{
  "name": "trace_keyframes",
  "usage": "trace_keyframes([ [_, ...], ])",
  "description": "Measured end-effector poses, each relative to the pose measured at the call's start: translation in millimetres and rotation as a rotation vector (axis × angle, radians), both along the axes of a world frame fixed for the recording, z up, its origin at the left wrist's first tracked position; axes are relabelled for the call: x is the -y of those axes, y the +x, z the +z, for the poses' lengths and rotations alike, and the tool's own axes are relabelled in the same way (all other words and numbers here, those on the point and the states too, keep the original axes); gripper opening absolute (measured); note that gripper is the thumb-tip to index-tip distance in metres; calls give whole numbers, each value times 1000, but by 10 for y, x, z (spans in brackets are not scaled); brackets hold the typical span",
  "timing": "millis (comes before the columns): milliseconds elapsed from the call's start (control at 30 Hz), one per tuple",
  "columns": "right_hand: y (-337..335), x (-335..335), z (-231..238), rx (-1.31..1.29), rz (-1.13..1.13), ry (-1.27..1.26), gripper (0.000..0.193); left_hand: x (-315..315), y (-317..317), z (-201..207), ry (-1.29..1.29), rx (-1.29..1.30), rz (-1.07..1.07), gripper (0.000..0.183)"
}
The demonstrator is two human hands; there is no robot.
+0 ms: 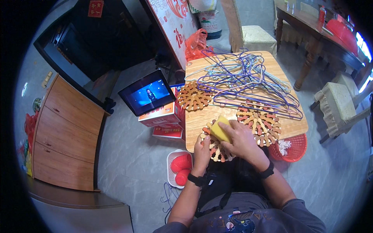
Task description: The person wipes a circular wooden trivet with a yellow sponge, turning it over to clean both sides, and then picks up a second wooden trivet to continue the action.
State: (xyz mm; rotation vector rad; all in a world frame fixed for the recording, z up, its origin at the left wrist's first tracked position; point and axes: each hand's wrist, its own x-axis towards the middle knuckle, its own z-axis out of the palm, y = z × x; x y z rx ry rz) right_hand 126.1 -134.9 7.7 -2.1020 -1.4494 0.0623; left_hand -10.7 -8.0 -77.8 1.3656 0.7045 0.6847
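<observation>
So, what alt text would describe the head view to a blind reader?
A person's right hand holds a yellow sponge or cloth over a round, multicoloured trivet held in the left hand at the edge of a wooden table. Two similar trivets and a heap of coloured hangers lie on the table; a lit tablet stands to its left.
</observation>
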Motion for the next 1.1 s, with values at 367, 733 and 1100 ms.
trace_keyframes([
  [367,-278,381,151,80,139,-131,59,-29,-27,-99,101,-79,14,31],
  [733,-26,119,165,-48,49,-17,62,-10,-22,-7,-69,2,-32,30],
  [1100,-208,187,27,17,28,-50,64,15,-30,56,-35,-55,-48,33],
])
